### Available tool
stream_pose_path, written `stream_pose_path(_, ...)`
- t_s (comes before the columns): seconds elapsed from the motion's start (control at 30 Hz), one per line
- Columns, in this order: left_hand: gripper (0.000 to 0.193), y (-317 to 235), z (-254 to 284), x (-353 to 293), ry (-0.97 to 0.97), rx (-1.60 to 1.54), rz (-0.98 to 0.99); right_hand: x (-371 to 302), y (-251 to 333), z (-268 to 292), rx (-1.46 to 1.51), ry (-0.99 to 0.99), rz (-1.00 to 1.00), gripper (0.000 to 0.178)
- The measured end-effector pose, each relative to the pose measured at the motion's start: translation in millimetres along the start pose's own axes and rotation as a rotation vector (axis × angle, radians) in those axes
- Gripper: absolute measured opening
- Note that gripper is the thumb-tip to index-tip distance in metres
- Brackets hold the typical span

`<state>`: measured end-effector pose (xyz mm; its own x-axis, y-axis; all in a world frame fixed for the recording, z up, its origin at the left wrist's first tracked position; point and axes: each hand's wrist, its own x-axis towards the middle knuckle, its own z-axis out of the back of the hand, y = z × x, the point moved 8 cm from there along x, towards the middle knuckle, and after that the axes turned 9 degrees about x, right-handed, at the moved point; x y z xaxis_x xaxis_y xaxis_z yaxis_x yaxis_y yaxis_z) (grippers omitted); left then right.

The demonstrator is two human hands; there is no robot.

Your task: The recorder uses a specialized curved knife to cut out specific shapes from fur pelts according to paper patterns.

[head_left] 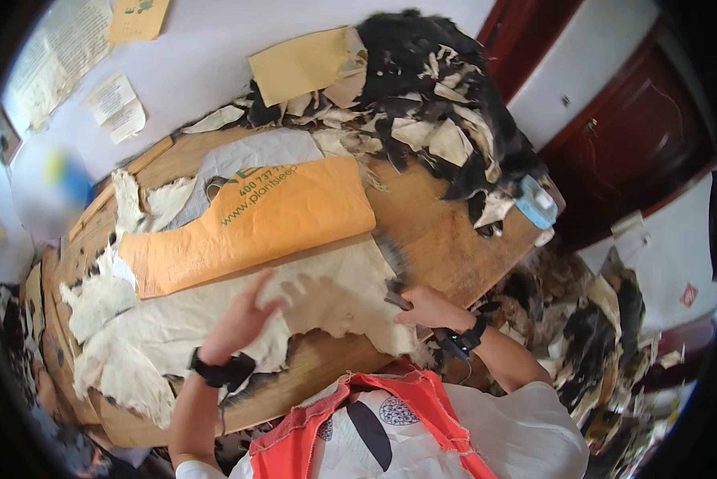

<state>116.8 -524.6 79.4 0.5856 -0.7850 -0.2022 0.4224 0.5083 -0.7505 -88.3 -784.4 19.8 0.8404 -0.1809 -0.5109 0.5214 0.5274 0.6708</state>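
A large cream-coloured hide [191, 327] with ragged edges and dark fur along its rim lies flesh side up on the wooden table. Over its far part rests an orange printed sheet [255, 231], with its near edge curled up a little. My left hand [247, 313] hovers over the hide just in front of that sheet, fingers spread and holding nothing. At the right end of the hide, my right hand [432, 310] is closed round a small dark tool [398, 298]. Its kind cannot be made out, as the fingers cover part of it.
A grey sheet [255, 152] lies beyond the orange one. Dark fur pieces and scraps [422, 88] heap up at the table's back, beside a tan card [299, 65]. A light-blue plastic item [536, 203] sits at the right corner. More hides [582, 319] pile up at right.
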Motion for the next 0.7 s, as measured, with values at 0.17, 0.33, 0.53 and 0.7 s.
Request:
stream_pose_path(0.17,0.068,-58.1,-108.7,26.9,-0.097,0.384,-0.005,6.8,-3.4,14.8,-0.108,0.264,0.158,0.034)
stream_pose_path(0.33,0.064,-112.1,-163.1,26.4,-0.234,0.623,0.055,18.2,23.8,109.3,0.261,0.17,0.425,0.027)
stream_pose_path(0.53,0.058,-142.1,-175.8,50.5,-0.425,0.443,0.184,65.1,60.8,98.9,1.513,0.29,0.149,0.025)
stream_pose_path(0.7,0.059,-143.8,-200.1,43.5,-0.457,0.546,0.141,95.5,69.3,48.3,0.642,0.394,0.491,0.029)
